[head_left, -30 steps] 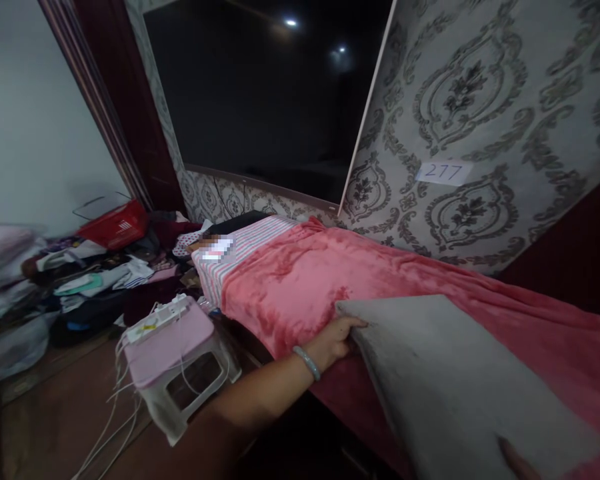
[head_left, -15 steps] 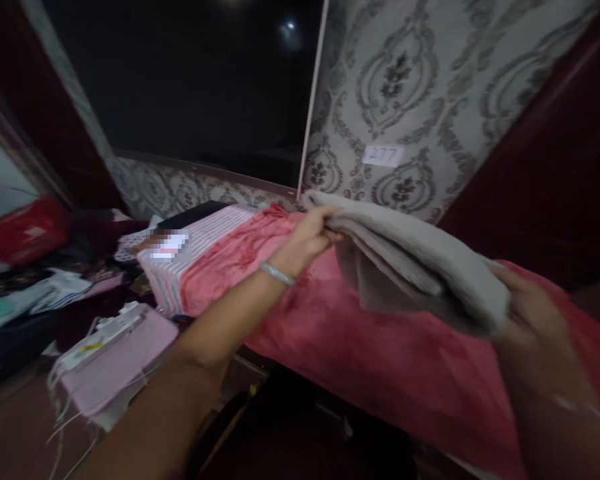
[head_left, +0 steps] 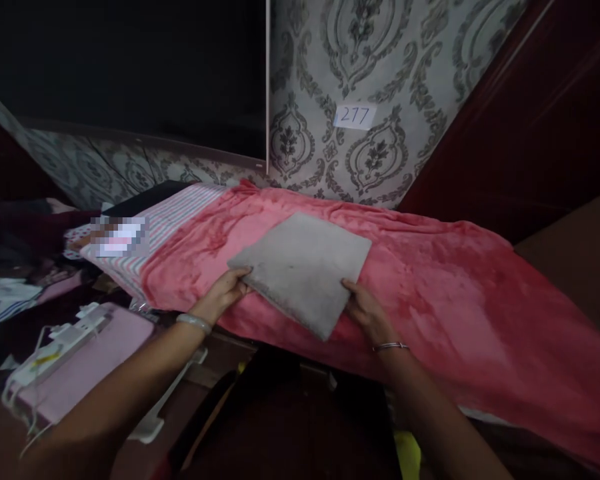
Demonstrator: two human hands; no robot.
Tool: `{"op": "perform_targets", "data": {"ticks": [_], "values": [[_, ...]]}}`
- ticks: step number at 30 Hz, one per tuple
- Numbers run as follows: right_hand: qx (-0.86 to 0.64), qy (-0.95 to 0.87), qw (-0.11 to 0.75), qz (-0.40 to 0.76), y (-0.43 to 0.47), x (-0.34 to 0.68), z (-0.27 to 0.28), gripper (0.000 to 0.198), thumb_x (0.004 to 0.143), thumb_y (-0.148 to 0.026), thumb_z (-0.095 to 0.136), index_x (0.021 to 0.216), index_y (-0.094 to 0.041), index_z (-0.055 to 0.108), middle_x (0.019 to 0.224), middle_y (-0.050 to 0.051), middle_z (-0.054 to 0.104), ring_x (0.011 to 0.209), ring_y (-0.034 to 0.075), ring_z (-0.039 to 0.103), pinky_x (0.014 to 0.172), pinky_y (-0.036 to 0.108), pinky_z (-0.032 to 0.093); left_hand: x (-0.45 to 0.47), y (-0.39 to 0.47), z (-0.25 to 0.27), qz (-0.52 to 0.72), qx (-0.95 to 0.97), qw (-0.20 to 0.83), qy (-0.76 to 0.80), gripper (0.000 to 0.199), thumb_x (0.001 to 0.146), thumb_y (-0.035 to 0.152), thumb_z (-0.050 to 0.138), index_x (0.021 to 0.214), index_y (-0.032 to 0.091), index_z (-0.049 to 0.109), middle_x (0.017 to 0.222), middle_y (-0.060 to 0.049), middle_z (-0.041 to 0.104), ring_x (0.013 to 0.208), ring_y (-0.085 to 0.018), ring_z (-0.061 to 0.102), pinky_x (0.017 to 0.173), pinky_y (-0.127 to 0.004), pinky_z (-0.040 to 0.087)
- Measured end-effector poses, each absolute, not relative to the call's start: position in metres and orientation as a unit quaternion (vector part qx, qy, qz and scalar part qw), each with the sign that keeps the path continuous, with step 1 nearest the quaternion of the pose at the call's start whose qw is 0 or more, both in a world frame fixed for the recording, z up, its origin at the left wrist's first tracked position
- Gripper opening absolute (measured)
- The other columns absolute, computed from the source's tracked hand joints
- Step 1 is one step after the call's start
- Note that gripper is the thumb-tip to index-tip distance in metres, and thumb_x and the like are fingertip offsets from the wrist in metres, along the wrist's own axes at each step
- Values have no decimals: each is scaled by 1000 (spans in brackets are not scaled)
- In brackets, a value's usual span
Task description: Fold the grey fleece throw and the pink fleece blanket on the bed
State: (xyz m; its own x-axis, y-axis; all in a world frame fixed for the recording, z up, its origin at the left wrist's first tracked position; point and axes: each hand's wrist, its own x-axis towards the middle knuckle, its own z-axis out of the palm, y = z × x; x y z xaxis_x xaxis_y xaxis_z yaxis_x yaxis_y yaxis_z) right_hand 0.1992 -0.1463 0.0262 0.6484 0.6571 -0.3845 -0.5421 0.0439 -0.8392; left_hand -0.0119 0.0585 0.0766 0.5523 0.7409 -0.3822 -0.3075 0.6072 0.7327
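A grey folded cloth (head_left: 305, 267), roughly square and fuzzy like a towel, lies nearly flat over the pink plush blanket (head_left: 445, 293). My left hand (head_left: 229, 288) pinches its left corner, thumb on top and fingers beneath. At the right edge, my right hand (head_left: 365, 308) grips the cloth the same way. Both hands are closed on it, and the fingers under the cloth are partly hidden. A bangle circles each wrist.
Striped fabric (head_left: 180, 207) covers the blanketed surface's left end. A power strip (head_left: 65, 340) with cords sits on a pink box-like thing (head_left: 105, 367) at lower left. Piled clothes (head_left: 5, 300) lie at far left. A large dark screen (head_left: 145, 73) hangs behind.
The grey cloth has turned from a raised, edge-on position to nearly flat, lower and further left over the blanket. Both hands have kept hold and moved left with it. My view has shifted rightward.
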Motion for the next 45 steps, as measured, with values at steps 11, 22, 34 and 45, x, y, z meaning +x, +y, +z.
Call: {"op": "perform_targets", "data": {"ticks": [11, 22, 34, 45], "values": [[-505, -116, 749, 414, -178, 149, 13, 52, 62, -29, 90, 109, -22, 67, 110, 7, 76, 108, 29, 70, 92, 44, 61, -20, 45, 55, 229, 329, 841, 363, 23, 80, 4, 66, 100, 13, 63, 74, -6, 73, 64, -20, 73, 77, -42, 66], [-735, -253, 563, 281, -208, 153, 15, 76, 77, -56, 70, 139, -15, 55, 80, 3, 71, 61, 21, 63, 55, 33, 52, -35, 49, 40, 221, 352, 859, 299, 44, 62, -5, 54, 101, 14, 62, 84, -7, 75, 78, -22, 76, 91, -47, 62], [-753, -634, 168, -54, -98, 87, 66, 67, 93, -31, 58, 154, -9, 42, 150, 21, 52, 132, 36, 50, 107, 53, 46, -25, 46, 34, 201, 382, 855, 289, 21, 74, 3, 71, 94, 10, 69, 81, -13, 77, 78, -27, 77, 81, -44, 65], [-752, -629, 156, -121, -75, 91, 71, 53, 96, -5, 39, 147, -9, 53, 146, 19, 59, 137, 30, 53, 112, 46, 43, -29, 41, 31, 239, 373, 831, 337, 16, 72, 0, 60, 82, 10, 67, 66, -8, 73, 67, -23, 76, 75, -39, 66]]}}
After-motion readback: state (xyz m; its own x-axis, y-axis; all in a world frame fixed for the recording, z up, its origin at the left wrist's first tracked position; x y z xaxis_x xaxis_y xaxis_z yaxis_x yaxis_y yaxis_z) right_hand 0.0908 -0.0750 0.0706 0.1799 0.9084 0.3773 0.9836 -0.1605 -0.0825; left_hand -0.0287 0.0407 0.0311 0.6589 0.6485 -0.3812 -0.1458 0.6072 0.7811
